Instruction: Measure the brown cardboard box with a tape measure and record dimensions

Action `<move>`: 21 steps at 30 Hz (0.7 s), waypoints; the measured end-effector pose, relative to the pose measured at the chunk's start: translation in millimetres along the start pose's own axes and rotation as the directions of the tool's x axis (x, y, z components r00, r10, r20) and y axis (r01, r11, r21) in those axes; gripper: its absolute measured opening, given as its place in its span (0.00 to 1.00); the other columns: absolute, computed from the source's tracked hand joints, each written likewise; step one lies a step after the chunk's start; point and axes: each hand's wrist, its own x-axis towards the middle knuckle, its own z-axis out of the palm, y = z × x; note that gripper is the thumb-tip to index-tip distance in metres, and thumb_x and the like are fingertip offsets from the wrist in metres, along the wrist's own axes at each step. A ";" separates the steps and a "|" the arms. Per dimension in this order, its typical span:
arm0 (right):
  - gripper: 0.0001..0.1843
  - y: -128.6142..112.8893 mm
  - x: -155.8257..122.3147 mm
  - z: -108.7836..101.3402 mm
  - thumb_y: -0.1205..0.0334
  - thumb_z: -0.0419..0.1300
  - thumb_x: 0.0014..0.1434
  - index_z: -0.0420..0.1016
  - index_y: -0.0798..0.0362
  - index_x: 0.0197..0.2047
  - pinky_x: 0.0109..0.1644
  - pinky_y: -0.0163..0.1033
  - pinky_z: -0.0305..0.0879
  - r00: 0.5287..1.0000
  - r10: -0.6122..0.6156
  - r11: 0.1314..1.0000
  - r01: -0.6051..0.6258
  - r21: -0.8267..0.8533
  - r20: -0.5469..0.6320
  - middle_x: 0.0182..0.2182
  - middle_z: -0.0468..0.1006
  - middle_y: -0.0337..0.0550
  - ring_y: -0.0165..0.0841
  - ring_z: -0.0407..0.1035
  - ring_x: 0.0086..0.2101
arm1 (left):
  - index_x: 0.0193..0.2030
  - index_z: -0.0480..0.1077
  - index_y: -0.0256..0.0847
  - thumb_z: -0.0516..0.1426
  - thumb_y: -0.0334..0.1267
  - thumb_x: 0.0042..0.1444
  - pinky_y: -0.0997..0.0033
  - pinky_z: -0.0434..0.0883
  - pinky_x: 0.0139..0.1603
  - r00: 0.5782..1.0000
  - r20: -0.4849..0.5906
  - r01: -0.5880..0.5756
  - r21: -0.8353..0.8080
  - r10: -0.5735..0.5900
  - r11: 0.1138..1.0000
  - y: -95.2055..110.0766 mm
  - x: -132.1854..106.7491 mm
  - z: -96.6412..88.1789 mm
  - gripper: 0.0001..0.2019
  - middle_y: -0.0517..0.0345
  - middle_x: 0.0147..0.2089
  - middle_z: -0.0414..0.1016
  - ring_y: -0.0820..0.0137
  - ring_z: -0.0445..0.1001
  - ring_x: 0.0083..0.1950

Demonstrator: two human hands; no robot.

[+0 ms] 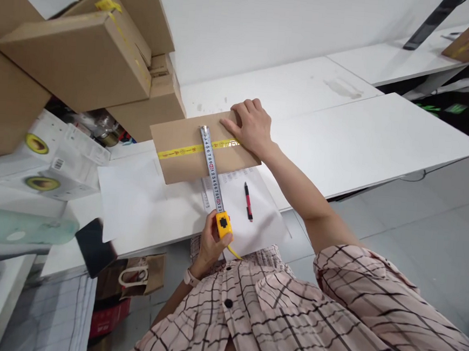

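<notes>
A flat cardboard box [182, 163] sealed with yellow tape lies on the white table [343, 130], partly on sheets of paper [143, 206]. My right hand [249, 127] lies on the box's far right corner, fingers pressed flat and holding nothing. My left hand [210, 239] is closed around the yellow case of a tape measure [223, 224] at the table's near edge. Its blade [211, 163] runs from the case across the box top to the far edge. A red and black pen [248, 201] lies on the paper just right of the blade.
Stacked cardboard boxes [77, 55] and white avocado-print cartons [44, 160] crowd the table's left side. A mint green bottle [19, 229] and a dark phone [94, 245] lie at the near left. A paper bag [137, 276] sits under the table. More tables stand at the far right.
</notes>
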 end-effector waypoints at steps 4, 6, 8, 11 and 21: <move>0.34 -6.3 -30.6 12.5 0.35 0.40 0.70 0.71 0.52 0.57 0.56 0.55 0.63 0.998 -0.004 0.999 0.006 0.035 -0.061 0.53 0.73 0.58 0.52 0.63 0.58 | 0.64 0.58 0.42 0.68 0.51 0.48 0.66 0.76 0.42 1.000 0.019 -0.001 0.038 0.001 0.999 -1.0 0.5 -2.0 0.39 0.47 0.51 0.74 0.62 0.76 0.46; 0.32 -6.6 -44.1 26.2 0.36 0.43 0.70 0.71 0.52 0.58 0.57 0.55 0.62 0.999 -0.036 0.997 0.038 0.063 -0.041 0.54 0.74 0.57 0.51 0.63 0.58 | 0.64 0.58 0.42 0.68 0.51 0.49 0.65 0.76 0.42 0.999 0.039 -0.002 0.049 0.000 0.999 -0.9 0.7 -3.0 0.39 0.46 0.51 0.74 0.62 0.76 0.47; 0.30 -6.2 -53.6 39.5 0.38 0.45 0.70 0.71 0.51 0.59 0.58 0.55 0.62 0.998 -0.070 0.992 0.070 0.107 0.000 0.56 0.74 0.58 0.50 0.63 0.59 | 0.64 0.57 0.42 0.67 0.51 0.49 0.65 0.77 0.42 0.999 0.049 -0.002 0.063 -0.001 0.998 -0.4 1.1 -3.7 0.39 0.46 0.52 0.74 0.63 0.76 0.46; 0.27 -7.8 -57.7 45.9 0.43 0.45 0.72 0.71 0.50 0.61 0.61 0.55 0.61 1.000 -0.020 0.974 0.016 0.227 0.017 0.57 0.74 0.56 0.48 0.62 0.60 | 0.65 0.57 0.41 0.66 0.50 0.50 0.63 0.76 0.44 0.998 0.061 -0.010 0.100 0.004 0.995 0.7 2.3 -4.6 0.39 0.46 0.52 0.74 0.62 0.76 0.47; 0.33 -13.3 -64.9 -43.7 0.29 0.48 0.66 0.73 0.51 0.38 0.29 0.33 0.62 0.922 0.349 0.413 -0.310 0.856 0.166 0.24 0.63 0.36 0.27 0.63 0.25 | 0.66 0.62 0.40 0.68 0.48 0.48 0.56 0.73 0.56 0.974 0.227 -0.108 0.417 0.011 0.902 13.5 2.4 -12.1 0.39 0.48 0.55 0.74 0.57 0.75 0.53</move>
